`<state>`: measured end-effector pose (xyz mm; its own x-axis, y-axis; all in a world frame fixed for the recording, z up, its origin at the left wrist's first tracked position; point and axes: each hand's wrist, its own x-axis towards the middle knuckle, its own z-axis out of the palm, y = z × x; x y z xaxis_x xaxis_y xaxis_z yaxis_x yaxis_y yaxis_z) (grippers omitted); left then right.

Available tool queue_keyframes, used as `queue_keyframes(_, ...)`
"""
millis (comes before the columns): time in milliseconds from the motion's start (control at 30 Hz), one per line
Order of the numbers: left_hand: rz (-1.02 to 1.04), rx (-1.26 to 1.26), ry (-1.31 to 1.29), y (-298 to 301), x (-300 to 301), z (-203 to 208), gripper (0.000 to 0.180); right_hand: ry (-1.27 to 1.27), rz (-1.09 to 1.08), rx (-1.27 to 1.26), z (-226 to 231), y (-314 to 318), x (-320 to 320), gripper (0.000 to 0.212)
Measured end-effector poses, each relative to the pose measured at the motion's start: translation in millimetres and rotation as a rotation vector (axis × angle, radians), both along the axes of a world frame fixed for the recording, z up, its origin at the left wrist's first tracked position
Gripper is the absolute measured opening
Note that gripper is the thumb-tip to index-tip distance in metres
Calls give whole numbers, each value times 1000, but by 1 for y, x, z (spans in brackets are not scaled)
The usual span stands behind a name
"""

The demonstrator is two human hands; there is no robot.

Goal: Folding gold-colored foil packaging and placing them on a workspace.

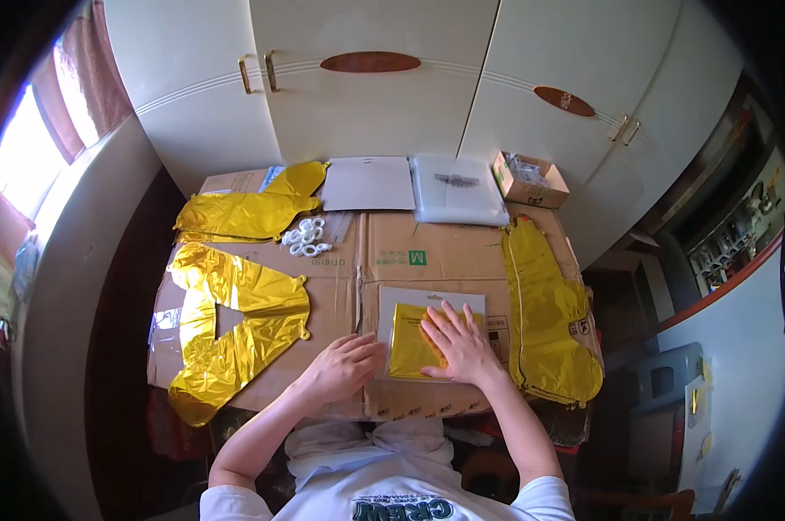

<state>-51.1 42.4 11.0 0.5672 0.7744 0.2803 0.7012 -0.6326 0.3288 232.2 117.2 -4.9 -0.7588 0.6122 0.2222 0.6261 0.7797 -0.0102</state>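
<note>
A flat packet (405, 352) lies before me, with a folded gold foil piece on a pale card (401, 297) that has a hang hole at the top. My right hand (462, 347) rests flat on the foil, its fingers spread. Beside the packet's left edge is my left hand (344, 366), its fingers stretched out and slightly bent, with nothing visible in them. Whether its fingertips touch the packet I cannot tell. To the left lies a gold foil balloon (266, 304) shaped like a letter A, flat and uninflated.
Flattened cardboard (336, 300) covers the table. Gold foil balloons are stacked at the far left (240, 215) and right (544, 313). White rings (305, 236) lie near the back. Behind are pale cards (369, 184), clear bags (457, 195) and a small box (531, 182). Cabinets (366, 104) stand beyond.
</note>
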Motion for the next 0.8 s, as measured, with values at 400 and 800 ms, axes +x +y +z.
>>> queue_keyframes(400, -63, -31, -75, -17, -5, -17, 32, 312, -67, -207, -12, -99, -79, 8)
queue_keyframes(800, -68, -17, -66, -18, 0, -25, 30, 169, -158, -268, -14, -103, -85, 6)
